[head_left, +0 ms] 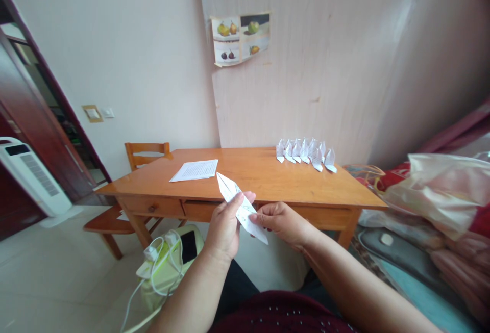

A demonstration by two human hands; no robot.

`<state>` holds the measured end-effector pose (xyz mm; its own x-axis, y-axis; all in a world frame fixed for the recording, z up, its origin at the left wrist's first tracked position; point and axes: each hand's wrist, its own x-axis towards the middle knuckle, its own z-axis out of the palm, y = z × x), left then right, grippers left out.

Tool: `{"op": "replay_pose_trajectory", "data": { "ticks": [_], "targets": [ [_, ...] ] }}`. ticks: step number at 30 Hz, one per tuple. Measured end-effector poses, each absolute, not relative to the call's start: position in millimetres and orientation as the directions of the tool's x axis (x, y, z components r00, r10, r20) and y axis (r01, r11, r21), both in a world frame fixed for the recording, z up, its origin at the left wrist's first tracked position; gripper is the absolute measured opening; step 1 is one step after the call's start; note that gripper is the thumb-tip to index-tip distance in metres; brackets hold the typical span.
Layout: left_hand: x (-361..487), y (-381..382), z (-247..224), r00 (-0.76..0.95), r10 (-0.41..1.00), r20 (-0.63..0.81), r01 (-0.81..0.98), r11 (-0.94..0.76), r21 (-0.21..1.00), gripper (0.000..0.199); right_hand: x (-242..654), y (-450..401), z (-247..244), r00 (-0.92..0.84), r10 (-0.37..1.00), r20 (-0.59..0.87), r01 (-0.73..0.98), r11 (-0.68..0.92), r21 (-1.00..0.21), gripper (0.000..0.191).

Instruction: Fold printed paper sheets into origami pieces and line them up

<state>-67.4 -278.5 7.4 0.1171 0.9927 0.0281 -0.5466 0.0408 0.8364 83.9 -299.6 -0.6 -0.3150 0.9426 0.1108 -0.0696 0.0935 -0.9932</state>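
Note:
A long folded piece of white paper, pointed at both ends and faintly printed, is held in front of the table edge. My left hand grips its middle, thumb on top and fingers beneath. Pinching its right side near the lower end is my right hand. Several folded paper figures with upright points stand grouped at the right back of the table. To the left on the tabletop lies a stack of printed paper sheets.
The wooden table stands against the wall, with a wooden chair at its left. Below, a pale green container carries chargers, cables and a phone. Plastic bags pile up on the right. A white appliance stands far left.

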Motion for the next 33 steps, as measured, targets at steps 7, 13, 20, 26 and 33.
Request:
{"op": "replay_pose_trajectory", "data": {
  "ticks": [7,13,20,26,33],
  "targets": [
    [-80,-269,17,0.052,0.998,0.040,-0.569,-0.004,0.822,0.035,84,-302,-6,-0.319,0.944,0.079,0.023,0.091,-0.996,0.032],
    [-92,-264,25,-0.012,0.999,0.039,-0.581,-0.039,0.813,0.030,88,-306,-10,-0.326,0.945,0.008,0.082,0.037,-0.996,0.029],
    [-92,-268,25,0.029,0.998,0.063,-0.575,-0.035,0.818,0.032,91,-304,-6,-0.284,0.957,0.065,0.013,0.072,-0.997,0.039],
    [-77,-283,16,0.193,0.981,0.032,-0.489,0.068,0.869,0.046,72,-301,-1,-0.407,0.911,0.070,-0.105,0.030,-0.994,0.040],
    [-80,-282,15,0.171,0.984,0.049,-0.526,0.049,0.849,0.039,73,-304,-10,-0.379,0.925,0.015,-0.010,0.012,-1.000,0.035]
  ]
}}
